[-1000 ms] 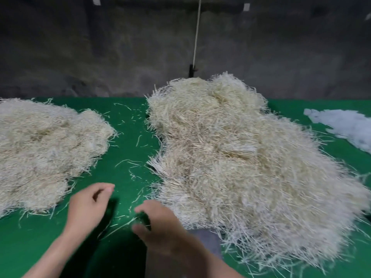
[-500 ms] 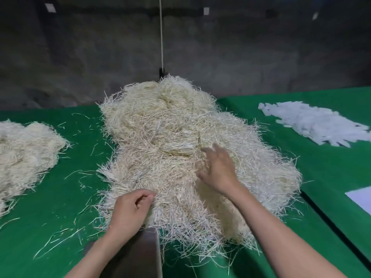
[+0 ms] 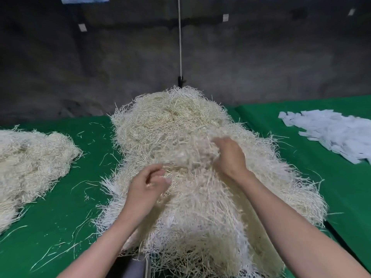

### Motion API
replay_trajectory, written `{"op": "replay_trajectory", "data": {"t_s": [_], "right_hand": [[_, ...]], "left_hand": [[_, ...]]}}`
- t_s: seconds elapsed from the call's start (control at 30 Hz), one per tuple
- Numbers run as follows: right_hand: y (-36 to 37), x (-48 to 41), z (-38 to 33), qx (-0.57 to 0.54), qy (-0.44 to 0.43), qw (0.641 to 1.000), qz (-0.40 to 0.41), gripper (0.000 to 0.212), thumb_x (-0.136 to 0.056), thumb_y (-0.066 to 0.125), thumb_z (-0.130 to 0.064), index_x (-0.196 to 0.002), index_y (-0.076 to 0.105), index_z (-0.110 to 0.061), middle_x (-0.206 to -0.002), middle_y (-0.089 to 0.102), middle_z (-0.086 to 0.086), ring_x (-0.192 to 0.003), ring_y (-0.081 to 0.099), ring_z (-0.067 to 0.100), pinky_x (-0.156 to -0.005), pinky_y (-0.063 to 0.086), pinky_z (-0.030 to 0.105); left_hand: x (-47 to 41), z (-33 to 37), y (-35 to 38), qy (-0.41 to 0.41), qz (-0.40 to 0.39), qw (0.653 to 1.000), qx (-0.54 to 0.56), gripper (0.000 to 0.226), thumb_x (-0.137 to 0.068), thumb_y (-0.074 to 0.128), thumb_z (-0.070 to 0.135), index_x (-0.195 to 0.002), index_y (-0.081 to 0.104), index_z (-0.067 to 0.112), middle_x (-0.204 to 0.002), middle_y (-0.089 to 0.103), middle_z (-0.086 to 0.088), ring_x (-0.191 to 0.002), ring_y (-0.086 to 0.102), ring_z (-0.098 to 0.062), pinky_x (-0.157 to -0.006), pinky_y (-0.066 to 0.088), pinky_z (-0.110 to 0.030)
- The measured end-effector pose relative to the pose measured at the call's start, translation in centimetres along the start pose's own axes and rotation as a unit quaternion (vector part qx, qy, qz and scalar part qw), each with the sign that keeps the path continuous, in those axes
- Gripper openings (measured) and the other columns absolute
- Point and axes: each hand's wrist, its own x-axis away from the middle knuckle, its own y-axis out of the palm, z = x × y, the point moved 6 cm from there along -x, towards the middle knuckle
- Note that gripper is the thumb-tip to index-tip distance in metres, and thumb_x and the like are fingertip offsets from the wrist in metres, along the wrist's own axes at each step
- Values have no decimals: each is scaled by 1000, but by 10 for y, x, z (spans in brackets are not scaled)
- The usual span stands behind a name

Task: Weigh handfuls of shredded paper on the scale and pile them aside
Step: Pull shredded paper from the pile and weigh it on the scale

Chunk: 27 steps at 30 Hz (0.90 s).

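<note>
A big heap of cream shredded paper [image 3: 176, 125] lies in the middle of the green table [image 3: 60, 213]. My right hand [image 3: 228, 155] grips a tuft of shreds on top of the heap, and the tuft is lifted and blurred. My left hand [image 3: 146, 185] sits at the heap's near left side, fingers curled, pinching a few strands. A grey scale [image 3: 132, 267] shows at the bottom edge, mostly hidden under the heap's near fringe and my left forearm. A second pile of shredded paper [image 3: 30, 163] lies at the far left.
White paper slips [image 3: 331, 135] are spread at the back right. Loose strands litter the green cloth between the two piles. A seam between table sections [image 3: 345, 243] runs along the right. A white cord [image 3: 180, 37] hangs before the dark wall.
My view swung right, so the heap now sits in the middle. Both hands went from the bare table into the heap; the right hand took hold of shreds and raised them.
</note>
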Motion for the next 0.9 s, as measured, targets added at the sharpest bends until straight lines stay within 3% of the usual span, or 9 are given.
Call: {"op": "replay_trajectory", "data": {"t_s": [0.13, 0.2, 0.3, 0.4, 0.53, 0.6, 0.7, 0.8, 0.9], "right_hand": [[-42, -15, -47, -193, -12, 977, 86, 39, -79, 69, -13, -115, 62, -25, -116, 49, -6, -107, 48, 15, -92, 42, 22], [-50, -16, -59, -378, 37, 920, 101, 37, -82, 65, -7, -115, 63, -23, -119, 52, -4, -99, 55, 17, -73, 49, 16], [-39, -16, -91, -464, 36, 884, -37, 54, -82, 62, -7, -132, 49, -24, -135, 46, -2, -89, 57, 5, -62, 51, 18], [-20, -7, -96, -456, 60, 855, -239, 71, -78, 60, 2, -139, 40, -29, -129, 47, 1, -95, 60, 16, -71, 55, 31], [-44, -14, -48, -432, 99, 895, -58, 43, -82, 54, 5, -118, 52, -19, -109, 53, -6, -96, 58, 12, -80, 54, 25], [-47, -7, -33, -401, 108, 909, 26, 23, -83, 58, 1, -94, 51, -18, -93, 54, -4, -80, 57, 5, -62, 48, 8], [-22, 2, -34, -388, 113, 912, -73, 38, -84, 65, -15, -116, 46, -19, -114, 52, 2, -91, 57, -1, -64, 45, 5], [2, 6, -44, -445, 120, 858, -224, 89, -78, 67, -8, -147, 19, -34, -153, 23, -1, -134, 36, 22, -106, 37, 39], [8, 5, -56, -477, 86, 833, -267, 90, -72, 67, 3, -144, 29, -35, -145, 32, -9, -109, 54, 9, -95, 48, 33]], "left_hand": [[-21, 34, 26, 20, -30, 999, 37, 96, -51, 76, 49, -136, 35, 35, -136, 45, 13, -120, 46, -3, -100, 41, -25], [-25, 45, 40, 36, -53, 997, 42, 119, -43, 85, 50, -142, 20, 47, -146, 28, 18, -126, 37, -3, -96, 41, -18], [-41, 55, 56, 43, -57, 997, -3, 133, -36, 87, 40, -139, 4, 56, -152, 12, 18, -133, 28, -8, -102, 39, -22], [-65, 45, 49, -33, 8, 999, 40, 118, -58, 84, 4, -146, 12, 35, -145, 33, -6, -114, 49, -1, -89, 50, -25], [-76, 13, 22, -160, 82, 971, 160, 90, -75, 66, -10, -148, 20, 16, -134, 47, -4, -129, 43, -25, -105, 34, -39], [-77, 6, 15, -185, 91, 952, 226, 84, -77, 60, -12, -147, 20, 11, -135, 46, -11, -132, 38, -31, -109, 29, -44], [-67, 7, 15, -206, 82, 951, 218, 74, -78, 54, -10, -144, 24, 3, -147, 34, -16, -133, 34, -31, -103, 32, -45], [-54, 11, 23, -190, -8, 978, 90, 43, -79, 57, -6, -120, 47, 5, -130, 49, -11, -120, 47, -27, -98, 37, -41], [-45, 6, 40, -178, -155, 971, 43, 35, -79, 61, -11, -102, 54, 15, -95, 62, 4, -87, 60, -3, -87, 44, -22]]}}
